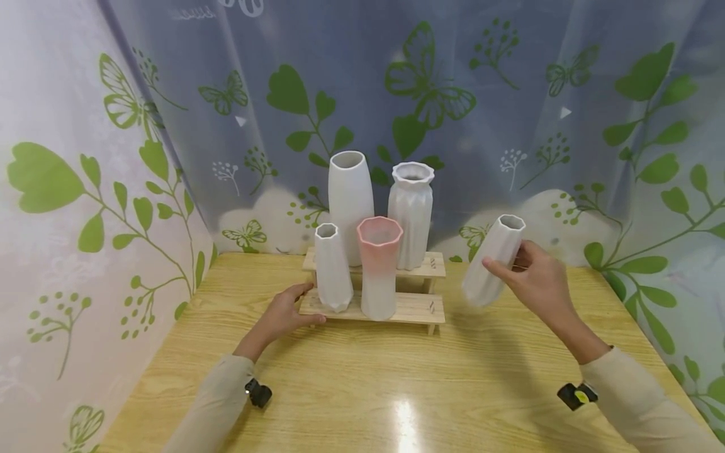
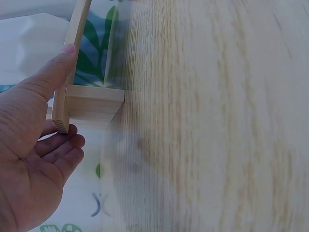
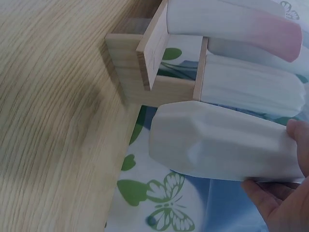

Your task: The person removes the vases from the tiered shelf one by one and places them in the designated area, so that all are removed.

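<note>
My right hand [image 1: 540, 283] grips a white faceted vase [image 1: 494, 261] near its mouth, thumb in front and fingers behind. That vase tilts with its mouth to the right, off the right end of a two-step wooden stand [image 1: 416, 307]. My left hand [image 1: 286, 311] holds the left end of the lower step, the thumb along its edge in the left wrist view and the fingertips around its end. On the lower step stand a slim white vase [image 1: 333, 270] and a pink-rimmed vase [image 1: 379, 270]. A tall smooth white vase [image 1: 350, 195] and a ruffled-neck white vase [image 1: 411, 214] occupy the upper step.
The stand rests on a light wood-grain table [image 1: 362, 377]. Behind it hangs a curtain [image 1: 351, 63] printed with green leaves and butterflies, which also runs along both sides. Each sleeve carries a small black wrist camera [image 1: 259, 393].
</note>
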Action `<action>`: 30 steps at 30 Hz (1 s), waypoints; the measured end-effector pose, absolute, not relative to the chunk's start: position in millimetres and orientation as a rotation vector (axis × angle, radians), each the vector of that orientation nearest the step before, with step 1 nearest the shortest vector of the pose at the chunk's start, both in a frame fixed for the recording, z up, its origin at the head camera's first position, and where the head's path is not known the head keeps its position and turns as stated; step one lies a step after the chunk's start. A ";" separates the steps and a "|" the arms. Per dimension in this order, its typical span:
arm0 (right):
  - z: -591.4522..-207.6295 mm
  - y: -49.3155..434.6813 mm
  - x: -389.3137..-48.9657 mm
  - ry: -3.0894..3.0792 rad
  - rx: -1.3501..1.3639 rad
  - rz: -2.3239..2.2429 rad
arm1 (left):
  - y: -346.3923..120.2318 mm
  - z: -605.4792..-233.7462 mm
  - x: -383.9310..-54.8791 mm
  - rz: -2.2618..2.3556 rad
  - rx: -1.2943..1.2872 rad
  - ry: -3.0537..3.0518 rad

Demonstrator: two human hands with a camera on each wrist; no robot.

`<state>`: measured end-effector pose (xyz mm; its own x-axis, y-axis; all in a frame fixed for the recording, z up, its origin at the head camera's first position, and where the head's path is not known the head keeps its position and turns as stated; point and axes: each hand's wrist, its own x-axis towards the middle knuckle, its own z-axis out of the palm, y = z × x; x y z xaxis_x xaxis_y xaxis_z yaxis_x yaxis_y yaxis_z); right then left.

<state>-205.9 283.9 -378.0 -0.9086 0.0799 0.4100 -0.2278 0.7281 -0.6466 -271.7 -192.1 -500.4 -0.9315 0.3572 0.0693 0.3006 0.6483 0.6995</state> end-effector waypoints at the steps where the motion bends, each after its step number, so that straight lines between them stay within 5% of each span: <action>1: -378.5 286.4 -206.9 -2.520 0.107 1.010 | -192.1 -500.3 -271.6 1.162 0.554 2.782; 30: -394.0 347.7 -229.9 -2.571 -0.062 0.893 | -193.5 -504.3 -273.8 1.162 0.532 2.768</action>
